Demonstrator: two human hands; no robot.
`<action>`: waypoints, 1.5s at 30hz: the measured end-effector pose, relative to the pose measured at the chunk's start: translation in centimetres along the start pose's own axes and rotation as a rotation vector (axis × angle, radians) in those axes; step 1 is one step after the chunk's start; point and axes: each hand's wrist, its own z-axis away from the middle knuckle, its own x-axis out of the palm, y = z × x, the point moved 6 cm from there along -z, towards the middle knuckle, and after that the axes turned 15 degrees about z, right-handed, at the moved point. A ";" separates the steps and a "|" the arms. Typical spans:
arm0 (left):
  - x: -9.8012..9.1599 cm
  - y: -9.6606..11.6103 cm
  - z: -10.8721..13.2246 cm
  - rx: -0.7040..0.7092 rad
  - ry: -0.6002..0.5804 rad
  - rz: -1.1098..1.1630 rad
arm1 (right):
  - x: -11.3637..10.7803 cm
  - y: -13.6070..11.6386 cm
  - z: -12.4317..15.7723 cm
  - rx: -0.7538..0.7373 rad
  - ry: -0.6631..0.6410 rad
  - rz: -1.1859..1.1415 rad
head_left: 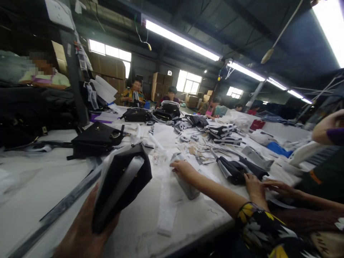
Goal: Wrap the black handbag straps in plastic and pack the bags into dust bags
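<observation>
A small black handbag is tilted up in my left hand, whose fingers and thumb wrap its lower end. A pale, wrapped strip, perhaps its handle, crosses the bag's dark face. My right hand, on an arm with a floral sleeve, is closed on the upper part of a grey bag-like piece lying on the white table. Its fingertips are curled at the far edge, partly hidden. A strip of white wrapping lies between the two hands.
A black handbag lies left, beside a post. Paper scraps and rolled strips litter the middle. At right, a co-worker's hands touch a black bag. Several people sit farther along the table. Cords hang overhead.
</observation>
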 end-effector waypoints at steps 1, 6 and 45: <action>0.1 -0.1 0.2 -0.015 -0.005 -0.022 | 0.8 0.0 -0.4 -0.012 0.001 0.032; 0.4 0.4 0.5 -0.037 -0.041 -0.117 | 2.5 -0.8 -2.4 -0.063 0.038 0.182; 0.7 1.9 0.3 0.184 -0.125 -0.168 | 2.5 -18.7 11.2 -0.374 0.135 -0.553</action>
